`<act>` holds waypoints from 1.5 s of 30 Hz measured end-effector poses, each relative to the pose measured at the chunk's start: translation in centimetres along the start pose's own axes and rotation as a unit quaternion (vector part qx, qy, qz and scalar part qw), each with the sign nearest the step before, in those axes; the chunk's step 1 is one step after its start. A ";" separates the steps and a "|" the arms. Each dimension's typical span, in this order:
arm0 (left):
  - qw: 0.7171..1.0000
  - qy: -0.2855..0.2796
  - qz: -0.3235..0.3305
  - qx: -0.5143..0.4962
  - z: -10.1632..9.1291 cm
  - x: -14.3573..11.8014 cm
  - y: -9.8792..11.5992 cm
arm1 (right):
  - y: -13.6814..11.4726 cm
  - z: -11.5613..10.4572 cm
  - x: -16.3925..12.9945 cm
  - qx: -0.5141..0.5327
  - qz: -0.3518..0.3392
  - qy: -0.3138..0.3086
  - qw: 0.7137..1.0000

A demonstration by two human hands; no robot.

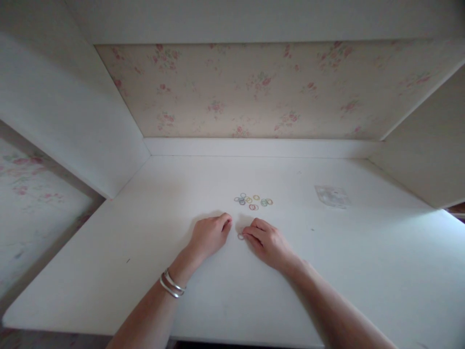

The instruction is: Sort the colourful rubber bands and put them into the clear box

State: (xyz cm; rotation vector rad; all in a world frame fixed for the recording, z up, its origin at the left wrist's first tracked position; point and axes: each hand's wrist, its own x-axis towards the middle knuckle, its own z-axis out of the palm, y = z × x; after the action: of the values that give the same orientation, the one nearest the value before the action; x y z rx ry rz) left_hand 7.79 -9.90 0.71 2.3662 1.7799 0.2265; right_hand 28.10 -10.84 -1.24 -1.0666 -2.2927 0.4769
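**Head view: two hands at a small ring on a white desk**

The head camera looks down on a white desk (pixel 152 291) set in an alcove with flowered wallpaper (pixel 254 92) behind. Both hands rest on the desktop near the middle. The right hand (pixel 268 243) lies palm down with its fingers curled, the fingertips (pixel 247 234) touching a small ring (pixel 240 236) that lies flat on the desk (whether it is pinched or only touched, I cannot tell). The left hand (pixel 209 235) lies just beside it, fingers loosely curled and holding nothing, its fingertips near the ring but apart from it. Two silver bangles (pixel 172 284) sit on the left wrist.

Further back, a cluster of small coloured rings (pixel 253 201) is spread on the desk. Well apart to the right lies a small clear plastic bag (pixel 332 196).
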 end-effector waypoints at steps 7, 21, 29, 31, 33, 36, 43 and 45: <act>1.000 -0.016 -0.007 0.002 -0.1 0.0 0.1 | 0.2 0.0 0.0 -0.018 -0.025 -0.021 0.999; 1.000 -0.021 -0.015 -0.003 -0.2 0.0 0.2 | 0.1 -0.1 0.0 -0.035 -0.035 -0.032 0.998; 1.000 -0.016 -0.007 0.000 -0.2 0.0 0.2 | -0.3 -0.4 0.0 -0.046 -0.039 -0.051 0.997; 1.000 -0.016 -0.004 -0.004 -0.2 0.0 0.1 | -0.4 -0.6 0.0 -0.022 -0.029 -0.039 0.999; 1.000 -0.017 -0.005 -0.009 -0.3 -0.1 0.2 | -0.3 -0.7 0.0 0.000 -0.007 -0.004 1.000; 1.000 -0.018 -0.011 -0.018 -0.4 0.0 0.2 | 0.2 -1.0 0.1 -0.002 0.054 0.086 0.995; 0.996 0.017 -0.013 -0.085 -0.2 0.2 0.2 | 3.2 -1.8 1.1 -0.003 0.239 0.229 0.944; 0.993 0.024 -0.018 -0.118 0.0 0.4 0.4 | 4.0 -2.1 1.3 0.010 0.276 0.238 0.931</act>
State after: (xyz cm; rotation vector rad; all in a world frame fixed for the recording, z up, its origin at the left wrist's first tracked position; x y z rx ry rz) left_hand 8.24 -9.62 0.79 2.1805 1.7087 0.4660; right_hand 31.03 -7.18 -1.29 -1.6200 -1.5490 0.3918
